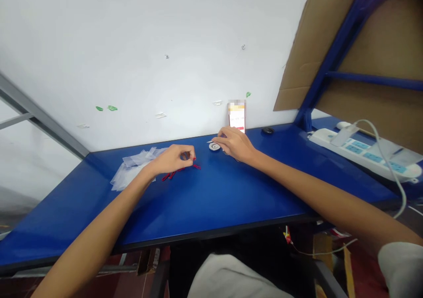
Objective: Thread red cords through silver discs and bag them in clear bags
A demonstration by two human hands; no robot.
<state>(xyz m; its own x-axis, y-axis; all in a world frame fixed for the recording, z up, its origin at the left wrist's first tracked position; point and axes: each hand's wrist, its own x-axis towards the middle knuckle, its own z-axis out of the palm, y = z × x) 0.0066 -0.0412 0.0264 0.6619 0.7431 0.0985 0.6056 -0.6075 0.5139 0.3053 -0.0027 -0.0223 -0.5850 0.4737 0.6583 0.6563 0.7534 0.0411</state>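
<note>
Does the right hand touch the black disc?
Apart. The head view shows the right hand clear of the black disc, with blue tabletop between them.

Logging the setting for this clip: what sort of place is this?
Probably a light assembly workstation: a blue workbench, a power strip at its far side, and small red parts lying by clear plastic bags.

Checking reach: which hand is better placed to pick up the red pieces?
Left, probably: the left hand is at the red pieces, while the right hand is farther off, at the white disc.
</note>
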